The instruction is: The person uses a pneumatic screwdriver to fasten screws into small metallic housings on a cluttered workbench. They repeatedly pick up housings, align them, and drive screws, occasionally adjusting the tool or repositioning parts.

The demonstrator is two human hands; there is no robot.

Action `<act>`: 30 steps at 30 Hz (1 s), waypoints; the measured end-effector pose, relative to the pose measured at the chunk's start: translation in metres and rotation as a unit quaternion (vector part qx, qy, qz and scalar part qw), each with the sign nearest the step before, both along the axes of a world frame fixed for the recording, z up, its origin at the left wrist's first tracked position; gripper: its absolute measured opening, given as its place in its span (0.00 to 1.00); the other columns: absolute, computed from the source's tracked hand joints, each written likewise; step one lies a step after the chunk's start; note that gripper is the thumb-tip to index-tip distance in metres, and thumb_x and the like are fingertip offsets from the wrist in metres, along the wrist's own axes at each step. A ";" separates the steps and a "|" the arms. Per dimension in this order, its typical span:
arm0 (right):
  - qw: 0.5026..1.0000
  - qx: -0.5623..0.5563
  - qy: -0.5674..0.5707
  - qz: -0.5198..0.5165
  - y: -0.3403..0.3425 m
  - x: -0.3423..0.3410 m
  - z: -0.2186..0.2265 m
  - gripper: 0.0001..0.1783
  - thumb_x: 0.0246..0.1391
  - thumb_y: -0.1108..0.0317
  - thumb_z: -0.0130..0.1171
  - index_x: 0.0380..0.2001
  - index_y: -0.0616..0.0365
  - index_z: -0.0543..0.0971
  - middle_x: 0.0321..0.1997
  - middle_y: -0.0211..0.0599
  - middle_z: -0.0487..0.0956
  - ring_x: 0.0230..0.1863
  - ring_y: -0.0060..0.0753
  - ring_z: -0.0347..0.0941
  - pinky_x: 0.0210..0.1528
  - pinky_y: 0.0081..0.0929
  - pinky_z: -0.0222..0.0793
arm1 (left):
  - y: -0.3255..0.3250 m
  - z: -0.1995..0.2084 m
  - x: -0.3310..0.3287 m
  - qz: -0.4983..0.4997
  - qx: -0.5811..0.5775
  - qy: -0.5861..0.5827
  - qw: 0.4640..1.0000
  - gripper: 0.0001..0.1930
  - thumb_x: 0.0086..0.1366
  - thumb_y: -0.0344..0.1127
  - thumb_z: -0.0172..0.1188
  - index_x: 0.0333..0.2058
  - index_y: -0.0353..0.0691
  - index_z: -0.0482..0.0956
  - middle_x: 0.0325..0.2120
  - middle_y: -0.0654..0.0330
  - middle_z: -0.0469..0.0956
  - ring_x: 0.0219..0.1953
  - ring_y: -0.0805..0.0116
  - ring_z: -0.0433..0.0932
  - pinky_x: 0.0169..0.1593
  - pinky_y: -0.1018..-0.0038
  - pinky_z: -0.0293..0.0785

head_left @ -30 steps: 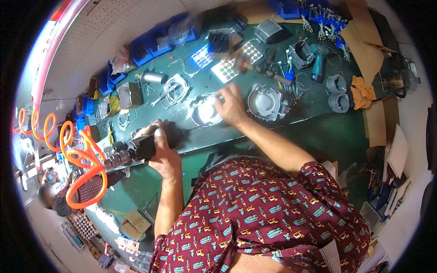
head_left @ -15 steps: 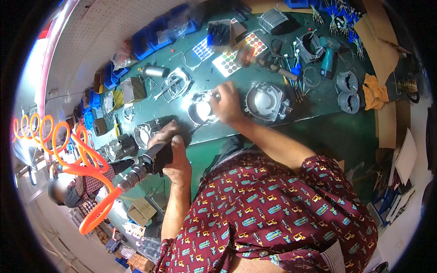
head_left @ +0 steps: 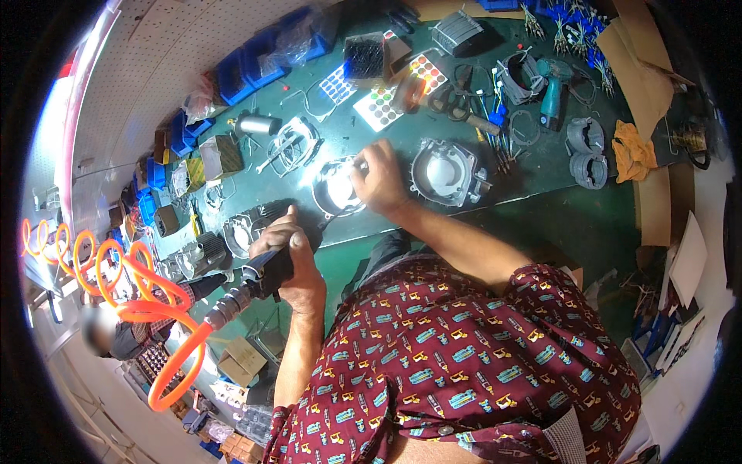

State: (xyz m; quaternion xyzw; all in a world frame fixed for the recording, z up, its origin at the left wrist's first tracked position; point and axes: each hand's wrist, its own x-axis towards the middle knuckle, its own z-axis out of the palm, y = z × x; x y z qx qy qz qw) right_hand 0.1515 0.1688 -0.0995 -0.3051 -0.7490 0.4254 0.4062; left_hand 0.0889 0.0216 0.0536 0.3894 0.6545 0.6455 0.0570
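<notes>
My left hand (head_left: 297,267) is wrapped round a black air tool (head_left: 272,272) just off the table's front edge. A metal coupling (head_left: 229,304) joins the tool to an orange coiled hose (head_left: 174,367). The tool's front end is hard to make out beside the metal housing (head_left: 318,188), a round open casting lying brightly lit on the table. My right hand (head_left: 380,179) rests at that housing's right rim with fingers curled together. Whatever its fingertips hold is hidden. A second round metal housing (head_left: 447,172) lies right of my right hand.
Finned housings (head_left: 249,230) stand at the table's left front. Behind are a silver cylinder (head_left: 259,124), sticker sheets (head_left: 379,108) and blue bins (head_left: 255,66). A teal power drill (head_left: 552,100), grey rings (head_left: 587,155) and an orange cloth (head_left: 634,151) lie right. Another person (head_left: 127,332) is at far left.
The orange hose has swung and its loops have shifted. The whole view has moved slightly. Both hands keep nearly the same places, the left still round the air tool.
</notes>
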 end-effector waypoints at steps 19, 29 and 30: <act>1.000 -0.006 0.003 0.000 -0.002 -0.001 -0.005 0.12 0.46 0.71 0.62 0.34 0.61 0.72 0.40 0.51 0.68 0.45 0.55 0.66 0.49 0.46 0.63 | 0.002 -0.002 0.001 0.013 0.005 -0.024 1.000 0.07 0.61 0.20 0.55 0.34 0.36 0.66 0.34 0.54 0.75 0.41 0.62 0.77 0.61 0.47 0.69; 0.990 0.021 -0.075 0.119 -0.005 -0.010 0.022 0.22 0.43 0.65 0.63 0.42 0.60 0.72 0.42 0.52 0.67 0.46 0.54 0.66 0.51 0.47 0.63 | -0.010 -0.005 -0.048 0.126 0.038 -0.111 0.985 0.09 0.64 0.24 0.56 0.42 0.34 0.72 0.40 0.52 0.78 0.48 0.58 0.79 0.60 0.57 0.72; 0.984 0.049 -0.065 0.156 -0.001 -0.011 0.018 0.28 0.41 0.62 0.65 0.48 0.59 0.72 0.44 0.52 0.67 0.47 0.54 0.67 0.52 0.46 0.65 | -0.017 -0.006 -0.057 0.133 0.060 -0.146 0.978 0.09 0.62 0.25 0.58 0.41 0.33 0.73 0.40 0.54 0.77 0.48 0.60 0.78 0.58 0.61 0.74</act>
